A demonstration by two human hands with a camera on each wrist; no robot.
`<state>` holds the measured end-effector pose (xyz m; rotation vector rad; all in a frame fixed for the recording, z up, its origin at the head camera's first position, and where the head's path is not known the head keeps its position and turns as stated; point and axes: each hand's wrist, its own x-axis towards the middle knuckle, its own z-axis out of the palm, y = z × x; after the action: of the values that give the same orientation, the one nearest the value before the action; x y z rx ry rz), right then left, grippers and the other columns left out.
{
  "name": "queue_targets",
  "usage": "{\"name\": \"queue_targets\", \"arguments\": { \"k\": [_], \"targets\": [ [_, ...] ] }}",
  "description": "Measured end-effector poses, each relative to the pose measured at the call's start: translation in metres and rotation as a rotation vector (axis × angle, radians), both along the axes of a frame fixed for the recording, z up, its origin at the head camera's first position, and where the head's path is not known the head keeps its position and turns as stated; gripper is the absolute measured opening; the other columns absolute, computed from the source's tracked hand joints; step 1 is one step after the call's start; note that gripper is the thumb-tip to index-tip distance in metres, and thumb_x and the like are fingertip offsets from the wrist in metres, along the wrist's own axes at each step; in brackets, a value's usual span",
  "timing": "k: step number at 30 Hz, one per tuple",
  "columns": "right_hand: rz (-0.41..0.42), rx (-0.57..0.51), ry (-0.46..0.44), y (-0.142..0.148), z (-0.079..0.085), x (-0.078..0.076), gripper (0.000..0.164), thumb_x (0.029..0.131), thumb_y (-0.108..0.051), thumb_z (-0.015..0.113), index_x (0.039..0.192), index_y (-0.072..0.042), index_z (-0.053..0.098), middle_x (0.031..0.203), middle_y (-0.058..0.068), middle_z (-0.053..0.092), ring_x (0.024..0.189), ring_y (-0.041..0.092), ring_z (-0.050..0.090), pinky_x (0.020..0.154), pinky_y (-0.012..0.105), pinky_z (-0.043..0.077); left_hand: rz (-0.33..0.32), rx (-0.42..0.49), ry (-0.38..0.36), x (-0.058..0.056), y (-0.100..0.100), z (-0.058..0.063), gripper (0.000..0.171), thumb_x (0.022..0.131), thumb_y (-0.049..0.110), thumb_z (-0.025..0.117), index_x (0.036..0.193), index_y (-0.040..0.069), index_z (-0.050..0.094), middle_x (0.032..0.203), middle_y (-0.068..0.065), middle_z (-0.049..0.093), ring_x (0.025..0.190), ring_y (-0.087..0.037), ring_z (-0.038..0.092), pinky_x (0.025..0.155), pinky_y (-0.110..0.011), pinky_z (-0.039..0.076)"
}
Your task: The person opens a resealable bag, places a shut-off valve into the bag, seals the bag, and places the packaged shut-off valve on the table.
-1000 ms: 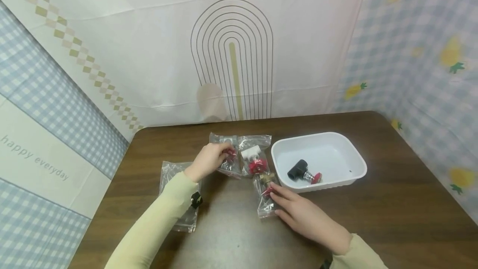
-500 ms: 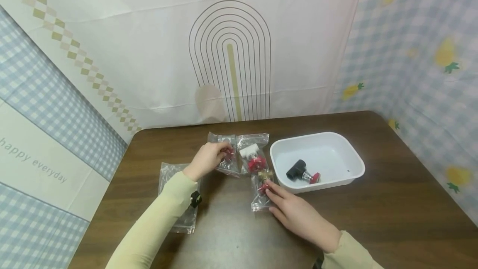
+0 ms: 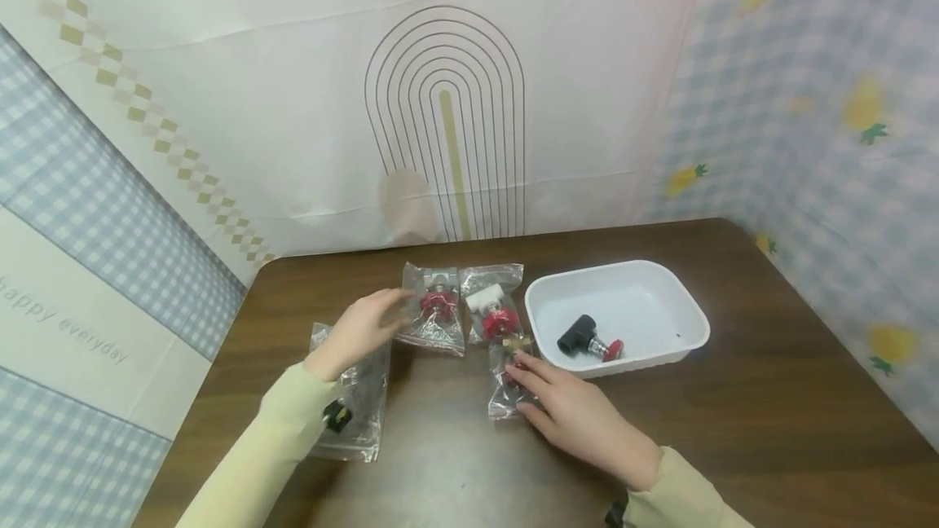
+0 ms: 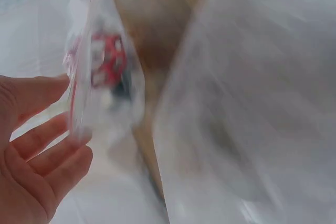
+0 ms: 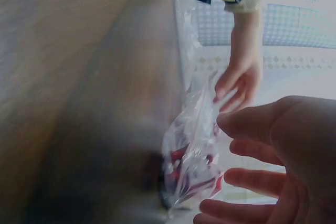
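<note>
My left hand (image 3: 359, 332) is just left of a clear zip bag holding a grey valve with a red handwheel (image 3: 437, 304). Its thumb and fingers are spread apart, and in the left wrist view the red handwheel (image 4: 109, 61) shows through the plastic beyond them. My right hand (image 3: 579, 414) rests its outstretched fingers over another zip bag (image 3: 503, 407) with a brass valve (image 3: 517, 344), partly hiding its red handwheel. Between these lies a bagged white valve (image 3: 486, 298) with a red handwheel.
A white tray (image 3: 653, 308) stands right of the bags, with an unbagged black valve (image 3: 578, 334) inside. One flat clear bag (image 3: 370, 422) lies under the left forearm. The wooden table (image 3: 778, 381) meets a patterned curtain (image 3: 308, 145) at the back.
My left hand has let go of the bagged grey valve and drawn back left, its fingers spreading. My right hand has shifted slightly left with the brass valve's bag.
</note>
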<state>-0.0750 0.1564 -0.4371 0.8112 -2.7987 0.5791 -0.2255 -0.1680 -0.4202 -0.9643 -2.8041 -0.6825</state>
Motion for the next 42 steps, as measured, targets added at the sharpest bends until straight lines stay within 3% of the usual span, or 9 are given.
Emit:
{"name": "queue_targets", "arguments": {
  "k": [8,12,16,22,29,35,38,42],
  "targets": [
    [0.057,0.025,0.11,-0.038,0.01,-0.018,0.053,0.092,-0.027,0.074,0.14,-0.009,0.059,0.142,0.016,0.057,0.124,0.035,0.059,0.1,0.05,0.051,0.123,-0.011,-0.018,0.049,-0.082,0.008,0.038,0.09,0.01,0.075,0.126,0.001,0.065,0.123,-0.016,0.068,0.111,-0.038,0.064,0.095,-0.056,0.051],
    [0.117,0.053,0.086,-0.063,0.011,-0.03,0.054,0.094,-0.029,0.071,0.143,-0.01,0.056,0.144,0.015,0.055,0.127,0.033,0.057,0.102,0.049,0.05,0.176,-0.013,-0.044,0.073,-0.111,0.011,0.037,0.09,0.01,0.075,0.124,0.0,0.065,0.12,-0.019,0.068,0.108,-0.04,0.065,0.09,-0.059,0.052],
    [0.17,0.088,0.031,-0.084,0.009,-0.036,0.054,0.096,-0.03,0.068,0.144,-0.01,0.054,0.146,0.015,0.053,0.13,0.032,0.055,0.105,0.047,0.048,0.198,-0.027,-0.073,0.089,-0.124,0.009,0.036,0.089,0.012,0.076,0.122,-0.001,0.066,0.121,-0.02,0.068,0.109,-0.043,0.065,0.09,-0.06,0.053],
    [0.23,0.143,-0.037,-0.109,0.003,-0.038,0.051,0.098,-0.031,0.065,0.144,-0.011,0.054,0.147,0.013,0.053,0.132,0.028,0.054,0.106,0.042,0.048,0.19,-0.043,-0.195,0.105,-0.119,-0.006,0.038,0.089,0.015,0.076,0.122,0.0,0.065,0.119,-0.021,0.068,0.103,-0.04,0.067,0.086,-0.058,0.055],
    [0.259,0.196,-0.087,-0.125,-0.012,-0.036,0.053,0.096,-0.033,0.067,0.144,-0.015,0.055,0.147,0.01,0.053,0.13,0.025,0.055,0.101,0.04,0.052,0.206,-0.056,-0.171,0.127,-0.096,-0.017,0.035,0.086,0.015,0.078,0.118,0.002,0.068,0.119,-0.016,0.068,0.106,-0.036,0.067,0.089,-0.053,0.056],
    [0.305,0.201,-0.121,-0.125,-0.014,-0.029,0.063,0.093,-0.045,0.069,0.146,-0.015,0.053,0.145,0.008,0.055,0.128,0.024,0.056,0.107,0.04,0.047,0.229,-0.104,-0.191,0.151,-0.078,-0.015,0.041,0.087,0.031,0.079,0.118,0.006,0.07,0.122,-0.011,0.066,0.109,-0.033,0.067,0.089,-0.049,0.056],
    [0.323,0.214,-0.147,-0.123,-0.014,-0.025,0.068,0.092,-0.052,0.068,0.146,-0.013,0.052,0.144,0.009,0.055,0.129,0.024,0.055,0.109,0.04,0.044,0.205,-0.135,-0.248,0.161,-0.073,-0.013,0.049,0.086,0.038,0.079,0.12,0.004,0.069,0.127,-0.013,0.061,0.109,-0.034,0.066,0.087,-0.049,0.057],
    [0.318,0.228,-0.17,-0.123,-0.014,-0.022,0.072,0.092,-0.056,0.065,0.146,-0.01,0.052,0.144,0.009,0.055,0.131,0.025,0.054,0.109,0.041,0.044,0.122,-0.164,-0.322,0.17,-0.071,-0.012,0.064,0.083,0.044,0.079,0.127,-0.001,0.064,0.136,-0.021,0.053,0.109,-0.039,0.064,0.083,-0.052,0.058]
  ]
}}
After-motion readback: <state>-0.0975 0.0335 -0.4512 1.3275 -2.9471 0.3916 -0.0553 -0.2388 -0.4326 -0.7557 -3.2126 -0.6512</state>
